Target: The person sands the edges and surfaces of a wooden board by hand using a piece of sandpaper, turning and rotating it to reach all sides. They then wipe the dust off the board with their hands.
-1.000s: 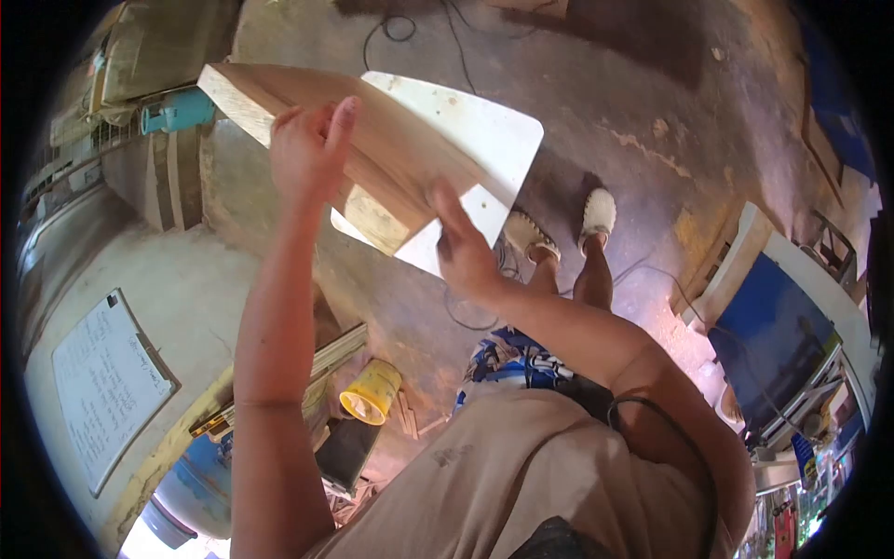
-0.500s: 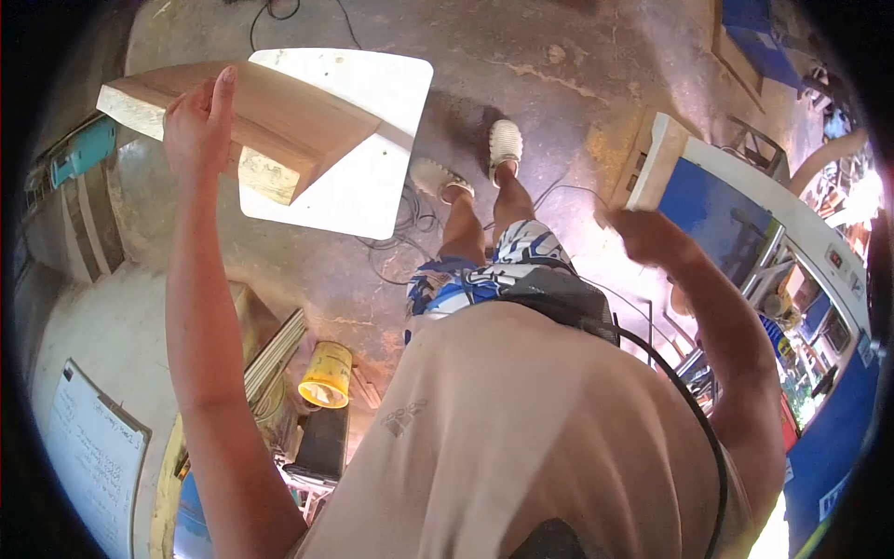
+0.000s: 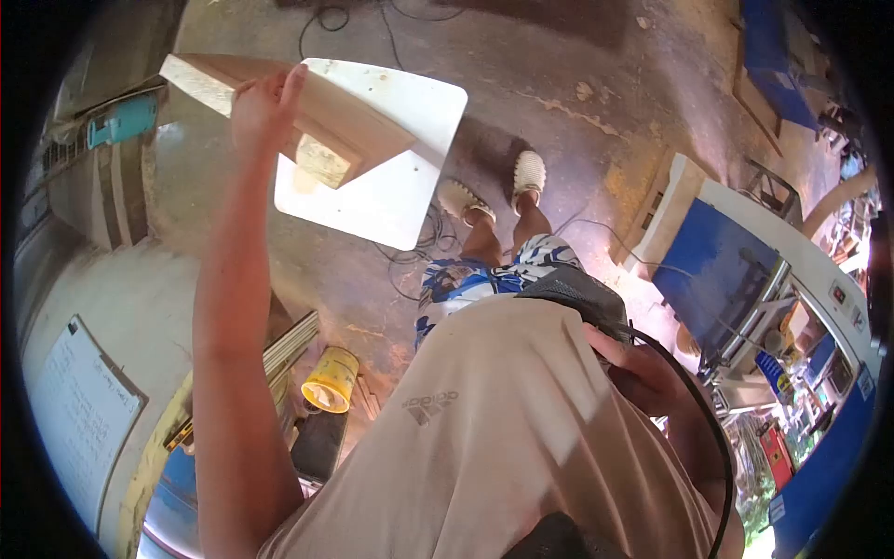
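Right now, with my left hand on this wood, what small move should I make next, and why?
I'd probably bring your right hand, now at your waist, over to the wooden block. Only your left hand is on it, and one end juts past the white board beneath, so a second grip might steady it better.

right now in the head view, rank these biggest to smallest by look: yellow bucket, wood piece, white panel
1. White panel, though partly covered
2. Wood piece, its middle partly hidden by the left hand
3. Yellow bucket, clearly smallest
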The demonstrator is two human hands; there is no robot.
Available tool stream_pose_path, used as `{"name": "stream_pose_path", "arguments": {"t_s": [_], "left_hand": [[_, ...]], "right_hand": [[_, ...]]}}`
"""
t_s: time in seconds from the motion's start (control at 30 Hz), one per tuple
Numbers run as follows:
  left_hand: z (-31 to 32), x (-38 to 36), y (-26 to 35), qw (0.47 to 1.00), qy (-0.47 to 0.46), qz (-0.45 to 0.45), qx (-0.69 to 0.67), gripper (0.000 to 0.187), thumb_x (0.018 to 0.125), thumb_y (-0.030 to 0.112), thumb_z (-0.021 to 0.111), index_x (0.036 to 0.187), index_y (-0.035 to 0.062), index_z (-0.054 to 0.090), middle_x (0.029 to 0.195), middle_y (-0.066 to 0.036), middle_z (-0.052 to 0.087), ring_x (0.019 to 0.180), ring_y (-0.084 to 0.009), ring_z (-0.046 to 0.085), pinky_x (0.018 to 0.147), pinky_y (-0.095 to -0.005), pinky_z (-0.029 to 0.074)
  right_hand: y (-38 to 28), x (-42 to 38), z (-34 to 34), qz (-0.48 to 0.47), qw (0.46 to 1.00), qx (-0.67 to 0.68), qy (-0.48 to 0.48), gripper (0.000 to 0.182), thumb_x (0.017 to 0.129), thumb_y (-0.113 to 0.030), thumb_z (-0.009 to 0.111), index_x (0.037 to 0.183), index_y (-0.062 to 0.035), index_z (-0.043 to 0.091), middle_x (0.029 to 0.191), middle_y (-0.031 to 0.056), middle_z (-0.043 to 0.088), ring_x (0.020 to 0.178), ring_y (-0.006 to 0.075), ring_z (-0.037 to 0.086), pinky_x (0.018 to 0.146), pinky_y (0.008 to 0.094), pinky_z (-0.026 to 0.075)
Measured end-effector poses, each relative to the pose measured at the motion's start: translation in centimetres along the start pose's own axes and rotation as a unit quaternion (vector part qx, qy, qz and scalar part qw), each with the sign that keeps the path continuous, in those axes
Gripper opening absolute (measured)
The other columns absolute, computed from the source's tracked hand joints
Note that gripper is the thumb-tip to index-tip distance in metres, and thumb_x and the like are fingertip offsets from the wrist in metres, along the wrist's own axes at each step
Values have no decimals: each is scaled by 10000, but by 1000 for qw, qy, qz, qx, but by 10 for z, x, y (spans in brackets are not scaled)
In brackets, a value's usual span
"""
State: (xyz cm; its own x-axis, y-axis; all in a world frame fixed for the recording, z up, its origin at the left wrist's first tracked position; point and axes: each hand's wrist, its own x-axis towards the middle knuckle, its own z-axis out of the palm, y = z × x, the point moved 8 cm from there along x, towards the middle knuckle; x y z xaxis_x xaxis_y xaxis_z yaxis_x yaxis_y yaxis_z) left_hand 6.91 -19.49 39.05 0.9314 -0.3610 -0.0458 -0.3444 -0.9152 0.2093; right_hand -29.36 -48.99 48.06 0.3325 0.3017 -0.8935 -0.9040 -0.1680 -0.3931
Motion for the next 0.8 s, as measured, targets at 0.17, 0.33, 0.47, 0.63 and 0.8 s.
{"name": "stream_pose_path", "arguments": {"t_s": [0.17,0.33,0.47,0.63,0.8], "left_hand": [[-3,-1,11,999,19,27,11,578,996,577,465,970,72,744,770,-136,701,882,-343,664,1028,-432,408],[-1,0,4,1000,23,10,16,567,997,569,470,979,75,747,762,-125,703,874,-320,669,1037,-421,407],[-4,-2,7,999,34,12,31,570,997,567,470,954,69,743,749,-127,699,866,-315,668,1040,-422,413],[8,-1,-3,999,-21,10,42,594,989,592,464,967,64,737,789,-147,707,883,-362,658,1037,-440,418],[2,0,2,999,7,3,35,599,1003,588,429,1002,76,738,829,-145,720,919,-350,663,1063,-441,386]], "right_hand": [[24,-34,-47,-67,967,245,-13,532,932,-23,520,1462,4,475,1403,226,576,1221,318,625,1011,440,499],[20,-53,-51,-105,845,518,-77,802,966,5,514,1596,13,17,1484,290,463,1344,339,521,1088,406,424],[11,-72,-97,-326,920,210,55,879,956,-73,571,1604,-29,-21,1564,282,347,1406,367,440,1129,450,383],[-22,-11,-61,-463,771,362,245,775,920,24,481,1610,-82,144,1568,213,347,1390,346,442,1126,500,406],[-122,98,-77,-427,733,426,315,723,903,66,429,1585,-62,223,1483,211,429,1308,297,510,1059,420,469]]}}
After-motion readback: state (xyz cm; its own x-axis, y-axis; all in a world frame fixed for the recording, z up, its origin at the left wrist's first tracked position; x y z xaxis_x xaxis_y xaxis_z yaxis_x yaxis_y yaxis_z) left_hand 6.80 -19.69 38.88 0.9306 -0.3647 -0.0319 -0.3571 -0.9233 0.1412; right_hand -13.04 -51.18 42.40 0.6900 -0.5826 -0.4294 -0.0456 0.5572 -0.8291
